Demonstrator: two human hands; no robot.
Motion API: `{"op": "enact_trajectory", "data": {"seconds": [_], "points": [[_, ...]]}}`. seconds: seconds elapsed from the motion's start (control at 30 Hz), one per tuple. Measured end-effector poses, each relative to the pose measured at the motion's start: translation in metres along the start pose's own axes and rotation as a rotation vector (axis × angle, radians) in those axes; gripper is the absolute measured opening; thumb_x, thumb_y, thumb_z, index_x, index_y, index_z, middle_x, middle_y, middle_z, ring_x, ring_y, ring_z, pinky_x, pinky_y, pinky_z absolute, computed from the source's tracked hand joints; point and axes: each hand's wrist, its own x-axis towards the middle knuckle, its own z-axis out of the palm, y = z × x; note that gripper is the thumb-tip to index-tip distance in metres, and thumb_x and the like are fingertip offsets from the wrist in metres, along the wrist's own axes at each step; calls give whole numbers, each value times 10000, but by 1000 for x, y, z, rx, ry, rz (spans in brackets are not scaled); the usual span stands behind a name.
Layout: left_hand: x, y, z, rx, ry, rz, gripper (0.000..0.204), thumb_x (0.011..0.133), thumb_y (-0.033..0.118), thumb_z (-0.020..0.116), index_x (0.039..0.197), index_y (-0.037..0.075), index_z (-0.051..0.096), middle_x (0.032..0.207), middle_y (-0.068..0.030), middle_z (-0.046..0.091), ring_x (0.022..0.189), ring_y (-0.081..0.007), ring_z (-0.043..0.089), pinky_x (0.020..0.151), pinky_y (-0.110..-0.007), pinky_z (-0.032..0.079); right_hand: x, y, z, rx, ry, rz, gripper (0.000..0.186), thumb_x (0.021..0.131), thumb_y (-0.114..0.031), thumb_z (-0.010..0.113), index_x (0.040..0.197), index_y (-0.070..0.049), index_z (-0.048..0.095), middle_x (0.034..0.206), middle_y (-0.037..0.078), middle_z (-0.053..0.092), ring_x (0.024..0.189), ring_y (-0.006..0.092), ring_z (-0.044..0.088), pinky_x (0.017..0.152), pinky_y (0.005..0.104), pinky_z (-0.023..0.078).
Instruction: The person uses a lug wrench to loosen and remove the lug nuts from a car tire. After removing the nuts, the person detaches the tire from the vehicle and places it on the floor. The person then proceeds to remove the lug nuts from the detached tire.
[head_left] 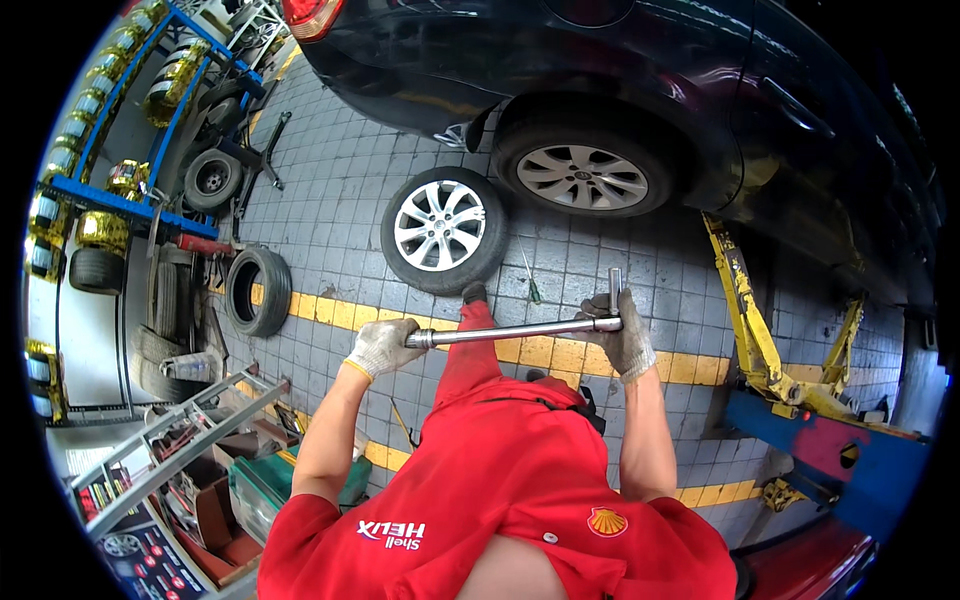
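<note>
A long metal torque wrench (510, 332) is held level across the front of my body. My left hand (380, 347), in a whitish knit glove, is closed round its handle end. At the drive end, my right hand (625, 342), in a dirtier grey glove, grips the head, where a long socket (615, 284) points away from me. Beyond the wrench, a loose wheel (440, 228) with silver spokes lies flat on the floor near my foot. A second wheel (583, 178) is fitted on the dark car (640, 60).
A green-handled screwdriver (534, 290) lies right of the loose wheel. Yellow lift arms (745, 310) and a blue lift base (840, 450) stand at right. At left are a bare tyre (258, 292), a blue tyre rack (125, 203), a metal ladder (180, 450) and a green box (262, 495).
</note>
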Motion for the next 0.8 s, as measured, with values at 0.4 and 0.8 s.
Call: {"op": "enact_trajectory", "data": {"seconds": [0.4,0.8], "points": [[186,-144,-77,101,-229,143,444,928,542,734,1134,151,769,1001,-156,808,985,-377,786,862,-526,606,186,72,55,-209,487,59,428,1033,-490,761,1130,-74,727,1003,68,747,923,203,718,750,407,656],[347,-121,-163,368,-280,262,574,925,632,726,1223,144,773,986,-183,813,955,-401,788,833,-524,613,333,100,32,233,736,7,404,1011,-475,777,1067,-82,702,996,87,697,915,269,709,810,478,666]]}}
